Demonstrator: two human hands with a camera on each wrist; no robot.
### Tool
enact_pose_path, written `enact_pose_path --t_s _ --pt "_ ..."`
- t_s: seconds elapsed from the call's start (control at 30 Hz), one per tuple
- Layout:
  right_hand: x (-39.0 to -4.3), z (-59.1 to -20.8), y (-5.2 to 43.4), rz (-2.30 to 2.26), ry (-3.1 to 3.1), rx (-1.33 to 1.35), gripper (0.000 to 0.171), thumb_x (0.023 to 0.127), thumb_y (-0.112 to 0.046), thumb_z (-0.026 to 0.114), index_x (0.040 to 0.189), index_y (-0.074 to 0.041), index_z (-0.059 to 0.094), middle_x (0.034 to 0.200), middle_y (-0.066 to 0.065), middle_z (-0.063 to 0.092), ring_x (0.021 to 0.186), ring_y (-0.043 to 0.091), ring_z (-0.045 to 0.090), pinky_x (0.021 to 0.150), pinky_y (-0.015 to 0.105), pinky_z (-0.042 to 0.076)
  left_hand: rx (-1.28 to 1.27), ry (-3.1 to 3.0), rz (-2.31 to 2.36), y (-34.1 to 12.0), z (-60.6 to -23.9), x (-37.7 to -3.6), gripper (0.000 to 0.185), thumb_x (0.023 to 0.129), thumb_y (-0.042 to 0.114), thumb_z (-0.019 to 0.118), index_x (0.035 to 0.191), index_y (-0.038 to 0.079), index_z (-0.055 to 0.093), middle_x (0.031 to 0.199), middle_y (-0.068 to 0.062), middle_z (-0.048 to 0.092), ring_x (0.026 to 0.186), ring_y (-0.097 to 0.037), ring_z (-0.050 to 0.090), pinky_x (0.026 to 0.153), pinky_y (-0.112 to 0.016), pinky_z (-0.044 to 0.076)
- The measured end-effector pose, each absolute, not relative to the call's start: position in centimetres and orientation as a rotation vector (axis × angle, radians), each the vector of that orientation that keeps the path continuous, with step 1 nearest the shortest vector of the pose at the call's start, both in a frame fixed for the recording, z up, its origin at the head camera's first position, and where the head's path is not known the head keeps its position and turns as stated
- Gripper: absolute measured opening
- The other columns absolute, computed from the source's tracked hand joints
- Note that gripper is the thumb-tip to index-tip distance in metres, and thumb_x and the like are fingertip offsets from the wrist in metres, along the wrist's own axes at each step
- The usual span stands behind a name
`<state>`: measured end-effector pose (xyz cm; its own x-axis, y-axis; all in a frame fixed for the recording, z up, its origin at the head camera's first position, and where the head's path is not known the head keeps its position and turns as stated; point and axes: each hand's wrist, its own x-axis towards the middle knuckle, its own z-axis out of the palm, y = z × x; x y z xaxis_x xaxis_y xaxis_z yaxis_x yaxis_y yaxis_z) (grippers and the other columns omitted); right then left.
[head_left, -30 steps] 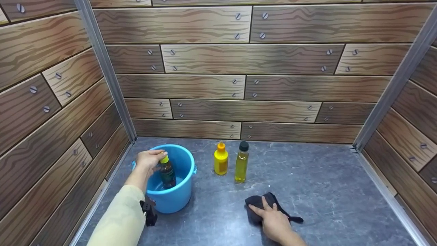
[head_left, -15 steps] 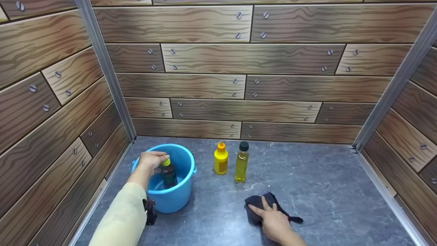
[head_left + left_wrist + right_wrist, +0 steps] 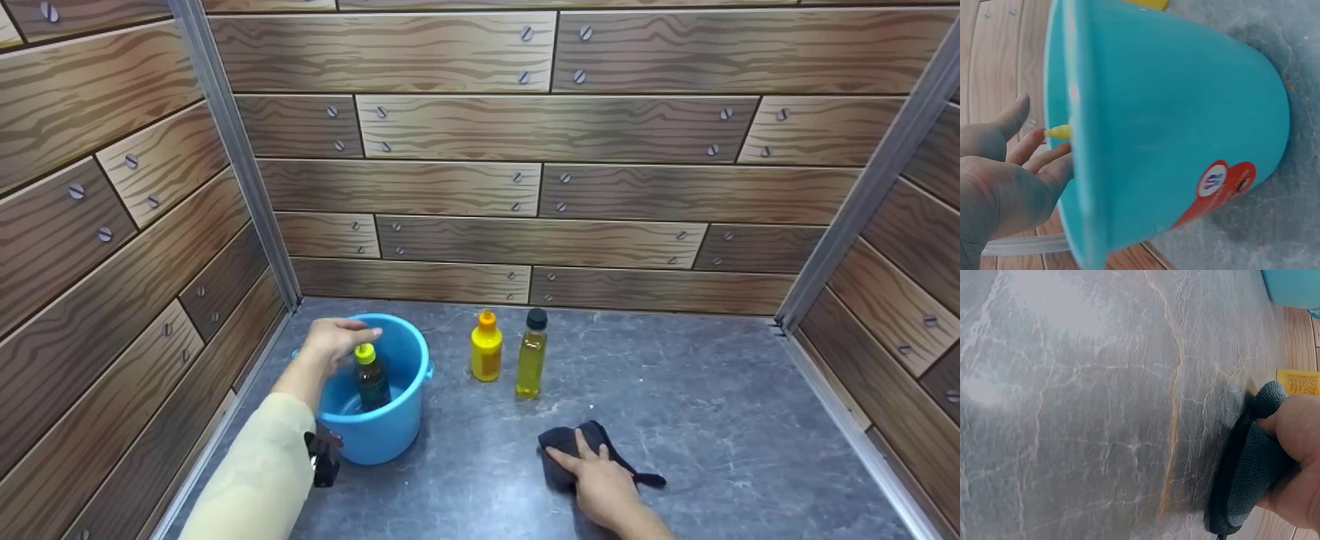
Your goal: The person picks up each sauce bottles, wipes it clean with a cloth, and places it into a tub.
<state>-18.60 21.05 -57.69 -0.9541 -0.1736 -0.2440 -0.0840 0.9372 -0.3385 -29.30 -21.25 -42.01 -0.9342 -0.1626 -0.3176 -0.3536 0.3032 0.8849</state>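
My left hand (image 3: 332,346) is over the mouth of a blue bucket (image 3: 381,439), beside the yellow cap of a dark bottle (image 3: 373,386) that stands inside. In the left wrist view the thumb (image 3: 1015,117) is apart from the yellow cap tip (image 3: 1059,132), with fingertips close to it; the bucket wall hides the bottle's body. My right hand (image 3: 609,491) presses with spread, straight fingers on a black folded cloth (image 3: 557,472) with a narrow tail. The right wrist view shows the cloth's fuzzy dark surface (image 3: 1258,467) under the hand.
A yellow squeeze bottle (image 3: 486,352) with an orange cap and a clear bottle of yellow oil (image 3: 529,367) with a dark cap stand right of the bucket. Wood-patterned walls (image 3: 450,131) enclose the grey marbled tabletop (image 3: 705,397).
My left thumb and fingers have come off the yellow cap, and the hand has risen slightly. The dark bottle stays in the bucket. The right hand and cloth have not moved.
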Motion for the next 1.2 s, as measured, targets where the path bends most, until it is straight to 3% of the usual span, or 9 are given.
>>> enact_pose_path --t_s 0.3,0.47,0.77,0.9,1.03,1.2 --pt "-18.6 -57.9 21.1 -0.461 2.831 -0.208 0.08 0.092 0.015 0.058 0.15 -0.039 0.061 0.167 0.022 0.037 0.138 0.066 0.04 0.048 0.04 0.033 -0.308 2.346 1.85 -21.7 -38.2 -28.4 0.079 0.099 0.046 0.077 0.161 0.008 0.045 0.164 -0.02 0.042 0.15 -0.04 0.042 0.116 -0.049 0.045" --pt "-18.6 -57.7 21.2 -0.463 2.837 -0.201 0.08 0.092 0.015 0.059 0.15 -0.04 0.061 0.167 0.022 0.037 0.139 0.066 0.04 0.05 0.044 0.04 -0.173 2.311 1.94 -20.5 -36.2 -28.5 0.082 0.096 0.05 0.078 0.162 0.015 0.045 0.166 -0.013 0.042 0.153 -0.034 0.04 0.117 -0.046 0.044" --pt "-18.4 -57.8 21.3 -0.496 2.851 -0.215 0.078 0.092 0.013 0.06 0.148 -0.041 0.063 0.167 0.02 0.038 0.139 0.065 0.04 0.048 0.042 0.039 0.16 2.141 2.097 -14.9 -34.6 -28.6 0.075 0.098 0.029 0.08 0.163 0.017 0.044 0.169 -0.011 0.038 0.151 -0.031 0.042 0.121 -0.05 0.038" --pt "-18.5 -57.9 21.3 -0.489 2.856 -0.222 0.079 0.091 0.013 0.062 0.147 -0.042 0.063 0.166 0.021 0.039 0.138 0.066 0.04 0.057 0.055 0.051 0.25 2.089 2.119 -11.7 -34.8 -28.7 0.073 0.098 0.023 0.081 0.161 0.018 0.046 0.168 -0.011 0.039 0.146 -0.03 0.049 0.12 -0.051 0.038" --pt "-18.5 -57.9 21.3 -0.479 2.87 -0.233 0.078 0.09 0.012 0.064 0.147 -0.042 0.064 0.165 0.022 0.04 0.137 0.067 0.041 0.069 0.068 0.055 0.283 2.034 2.144 -8.7 -35.4 -29.0 0.074 0.096 0.019 0.082 0.161 0.017 0.047 0.167 -0.013 0.04 0.145 -0.031 0.051 0.119 -0.051 0.039" --pt "-18.3 -57.8 21.3 -0.493 2.87 -0.244 0.077 0.09 0.011 0.065 0.147 -0.041 0.064 0.165 0.022 0.039 0.137 0.067 0.041 0.054 0.05 0.051 0.293 2.026 2.109 -5.5 -37.0 -29.3 0.077 0.094 0.021 0.085 0.161 0.017 0.048 0.167 -0.013 0.04 0.145 -0.032 0.05 0.118 -0.05 0.041"
